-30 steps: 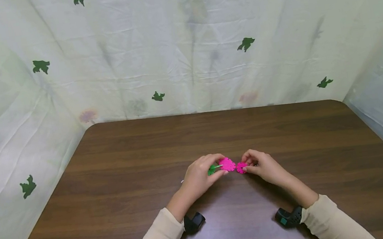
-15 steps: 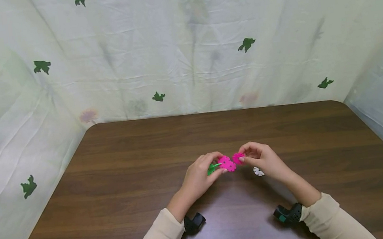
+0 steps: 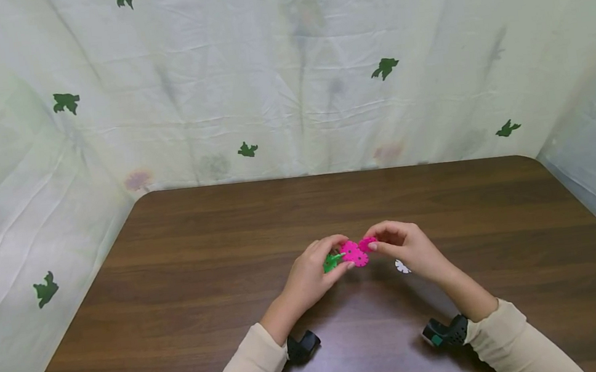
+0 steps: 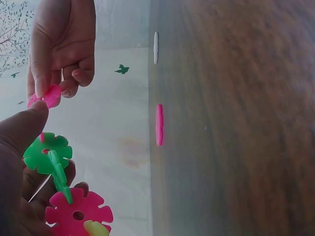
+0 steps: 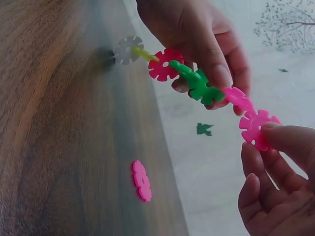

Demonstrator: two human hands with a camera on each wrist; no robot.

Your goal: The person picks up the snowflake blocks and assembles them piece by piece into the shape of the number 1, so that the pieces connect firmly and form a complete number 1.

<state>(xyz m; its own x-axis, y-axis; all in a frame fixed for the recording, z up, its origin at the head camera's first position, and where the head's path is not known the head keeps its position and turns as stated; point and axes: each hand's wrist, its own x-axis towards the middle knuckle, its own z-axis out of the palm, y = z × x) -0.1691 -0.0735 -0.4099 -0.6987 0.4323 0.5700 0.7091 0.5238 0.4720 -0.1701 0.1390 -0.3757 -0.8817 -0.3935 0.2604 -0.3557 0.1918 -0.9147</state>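
My left hand (image 3: pixel 308 271) grips a chain of interlocking snowflake discs. In the right wrist view it runs from a whitish disc (image 5: pixel 129 50) through a yellow disc (image 5: pixel 144 54), a red-pink disc (image 5: pixel 165 64) and green discs (image 5: pixel 205 92) to a pink disc (image 5: pixel 238 99) under the left thumb. Between thumb and fingers, my right hand (image 3: pixel 408 247) pinches another pink disc (image 5: pixel 256 129), its edge right at the chain's pink end. Part of the chain is hidden by the left hand in the head view.
A loose pink disc (image 5: pixel 141 181) lies flat on the brown wooden table (image 3: pixel 214 233) near the hands. A loose white disc (image 3: pixel 402 267) lies below my right hand. Behind the table hangs a pale curtain (image 3: pixel 282 57) with green bird shapes.
My right hand has risen and moved slightly left with its pink disc, now meeting the chain. The loose white disc has come into view beneath it. My left hand stays nearly still.
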